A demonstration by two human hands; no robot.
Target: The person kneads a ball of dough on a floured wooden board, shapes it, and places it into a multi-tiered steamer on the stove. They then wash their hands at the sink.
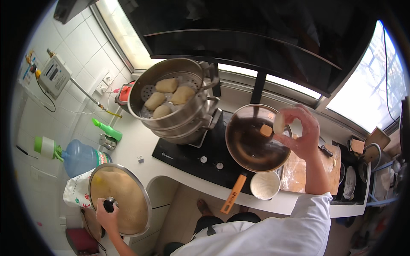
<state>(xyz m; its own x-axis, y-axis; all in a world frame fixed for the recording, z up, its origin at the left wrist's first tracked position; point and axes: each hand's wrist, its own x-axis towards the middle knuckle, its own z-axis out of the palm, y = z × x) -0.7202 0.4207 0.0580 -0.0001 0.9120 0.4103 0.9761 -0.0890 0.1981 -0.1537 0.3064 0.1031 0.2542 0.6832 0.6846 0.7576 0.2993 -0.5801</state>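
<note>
My left hand [105, 216] grips the black knob of a large glass lid with a metal rim [131, 192], held tilted at the left over the counter. My right hand [302, 137] is raised in front of the frying pan, with a pale piece of dough [279, 123] pinched between thumb and fingers. At the back left of the stove stands a stacked metal steamer [179, 128]. Several dough buns [183, 95] lie apart on its perforated tier, which has no lid on. A glass lid with a wooden knob [266, 130] appears to cover the frying pan [237, 179].
A tub of flour-like white powder [265, 185] stands beside a floured wooden board [294, 174] with a knife [326, 151]. Left are a blue water bottle [81, 158], a green-handled object [109, 129] and a metal jug [108, 141]. A black range hood [240, 41] overhangs the stove.
</note>
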